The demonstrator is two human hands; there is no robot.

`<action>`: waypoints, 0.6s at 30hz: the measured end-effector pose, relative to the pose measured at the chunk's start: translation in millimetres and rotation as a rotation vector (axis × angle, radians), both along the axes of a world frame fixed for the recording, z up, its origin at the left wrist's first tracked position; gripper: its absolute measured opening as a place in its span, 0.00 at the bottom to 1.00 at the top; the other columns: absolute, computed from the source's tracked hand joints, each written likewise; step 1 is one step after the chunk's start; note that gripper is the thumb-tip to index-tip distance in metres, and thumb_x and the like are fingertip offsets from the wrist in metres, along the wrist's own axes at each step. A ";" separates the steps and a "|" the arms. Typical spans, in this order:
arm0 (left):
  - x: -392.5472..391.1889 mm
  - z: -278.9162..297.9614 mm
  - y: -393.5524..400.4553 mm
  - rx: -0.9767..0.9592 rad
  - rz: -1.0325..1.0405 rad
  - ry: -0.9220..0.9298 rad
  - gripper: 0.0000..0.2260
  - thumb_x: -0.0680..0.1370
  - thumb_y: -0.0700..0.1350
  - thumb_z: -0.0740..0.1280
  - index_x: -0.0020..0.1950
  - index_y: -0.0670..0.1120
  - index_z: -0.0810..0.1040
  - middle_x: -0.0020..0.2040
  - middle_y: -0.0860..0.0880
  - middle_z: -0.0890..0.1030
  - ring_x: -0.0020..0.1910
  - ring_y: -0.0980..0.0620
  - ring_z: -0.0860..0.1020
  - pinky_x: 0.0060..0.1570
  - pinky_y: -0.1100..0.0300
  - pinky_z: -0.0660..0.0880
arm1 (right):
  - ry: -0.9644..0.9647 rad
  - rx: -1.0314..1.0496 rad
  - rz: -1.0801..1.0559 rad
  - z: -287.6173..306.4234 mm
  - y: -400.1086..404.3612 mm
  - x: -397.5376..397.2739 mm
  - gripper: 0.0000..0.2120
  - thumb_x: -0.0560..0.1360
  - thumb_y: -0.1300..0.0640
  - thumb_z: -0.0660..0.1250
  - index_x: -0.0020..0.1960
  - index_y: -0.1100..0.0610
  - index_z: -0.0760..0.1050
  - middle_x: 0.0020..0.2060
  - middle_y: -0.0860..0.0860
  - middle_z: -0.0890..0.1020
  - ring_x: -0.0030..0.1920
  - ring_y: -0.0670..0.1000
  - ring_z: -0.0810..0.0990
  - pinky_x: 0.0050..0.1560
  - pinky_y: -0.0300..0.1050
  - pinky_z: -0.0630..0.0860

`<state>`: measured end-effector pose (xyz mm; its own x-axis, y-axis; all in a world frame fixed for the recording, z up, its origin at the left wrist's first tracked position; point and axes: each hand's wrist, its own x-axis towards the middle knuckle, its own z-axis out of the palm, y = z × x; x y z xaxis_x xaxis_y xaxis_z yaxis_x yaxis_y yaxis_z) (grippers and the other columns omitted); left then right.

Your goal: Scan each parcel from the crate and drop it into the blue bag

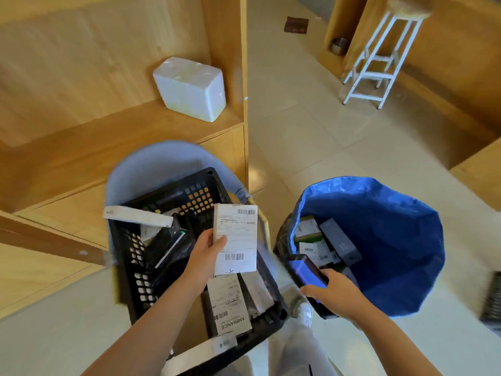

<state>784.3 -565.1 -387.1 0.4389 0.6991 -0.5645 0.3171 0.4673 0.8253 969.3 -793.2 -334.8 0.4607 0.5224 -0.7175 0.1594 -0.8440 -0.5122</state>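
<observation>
Pale floor tiles [311, 126] (wood shelving behind); left hand [206, 256] grips parcel [235, 238], right hand [333, 293] phone [307, 271].

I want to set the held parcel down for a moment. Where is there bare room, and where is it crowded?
Bare wood lies on the shelf left of the white foam box, and bare floor runs between the shelf unit and the blue bag. The black crate is crowded with parcels, and parcels fill the bag's left side.
</observation>
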 end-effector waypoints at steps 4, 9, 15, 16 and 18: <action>65.9 -10.3 -21.2 0.020 -0.054 0.037 0.10 0.81 0.43 0.65 0.63 0.47 0.74 0.58 0.49 0.81 0.56 0.51 0.80 0.47 0.57 0.77 | 0.017 -0.039 -0.095 -14.4 -36.0 41.5 0.19 0.72 0.46 0.74 0.57 0.54 0.74 0.45 0.48 0.80 0.42 0.47 0.79 0.35 0.37 0.71; 148.3 -36.3 -59.1 -0.048 -0.109 0.085 0.07 0.81 0.41 0.64 0.59 0.49 0.74 0.57 0.50 0.81 0.57 0.48 0.80 0.54 0.51 0.76 | 0.040 -0.114 -0.201 -39.0 -76.5 108.1 0.22 0.70 0.44 0.74 0.57 0.54 0.73 0.48 0.50 0.80 0.46 0.49 0.80 0.41 0.42 0.75; 242.3 -76.4 -109.3 -0.002 -0.428 0.139 0.15 0.73 0.48 0.65 0.60 0.53 0.73 0.57 0.52 0.80 0.57 0.52 0.79 0.52 0.55 0.77 | 0.064 -0.199 -0.259 -76.9 -111.0 189.6 0.23 0.70 0.42 0.74 0.55 0.55 0.73 0.48 0.50 0.80 0.46 0.50 0.80 0.44 0.44 0.76; 255.4 -88.3 -114.8 -0.006 -0.457 0.154 0.16 0.72 0.49 0.64 0.59 0.53 0.74 0.56 0.52 0.81 0.57 0.53 0.80 0.50 0.57 0.77 | 0.060 -0.205 -0.273 -88.0 -114.9 202.1 0.25 0.69 0.41 0.74 0.56 0.56 0.74 0.49 0.51 0.81 0.47 0.50 0.80 0.45 0.45 0.77; 278.1 -115.4 -124.7 -0.019 -0.513 0.197 0.15 0.73 0.47 0.63 0.60 0.51 0.75 0.55 0.52 0.81 0.55 0.54 0.81 0.43 0.63 0.76 | 0.065 -0.224 -0.310 -110.2 -120.3 224.2 0.28 0.68 0.39 0.74 0.58 0.57 0.75 0.50 0.51 0.81 0.47 0.50 0.80 0.44 0.44 0.75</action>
<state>1062.4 -689.8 -502.6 0.6055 0.4122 -0.6808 0.6560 0.2259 0.7202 1193.5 -913.5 -445.0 0.5220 0.1926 -0.8309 -0.1473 -0.9392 -0.3103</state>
